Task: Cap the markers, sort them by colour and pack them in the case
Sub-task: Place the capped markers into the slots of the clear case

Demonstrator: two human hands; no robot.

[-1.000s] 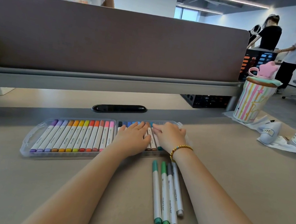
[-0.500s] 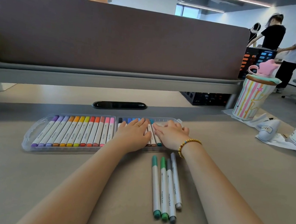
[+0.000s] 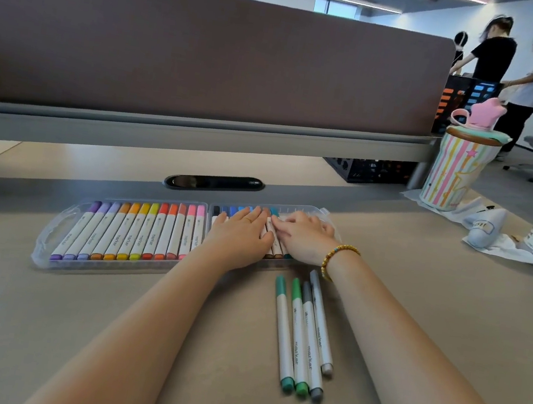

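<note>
On the smooth tan desk [image 3: 39, 324] I see my hands where they were half a second ago. The clear plastic case [image 3: 47, 234] holds capped markers; my left hand [image 3: 240, 235] and right hand [image 3: 304, 240] press flat, fingers spread, on its right half. Four slim markers [image 3: 303, 335] lie loose nearby.

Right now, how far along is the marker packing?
Done: the case's left compartment holds a capped row running purple through orange to pink. In hand: the left hand and right hand lie flat on the markers in the right compartment, where blue caps show. Left: four capped markers, two green and two grey, lie on the desk outside the case.
</note>
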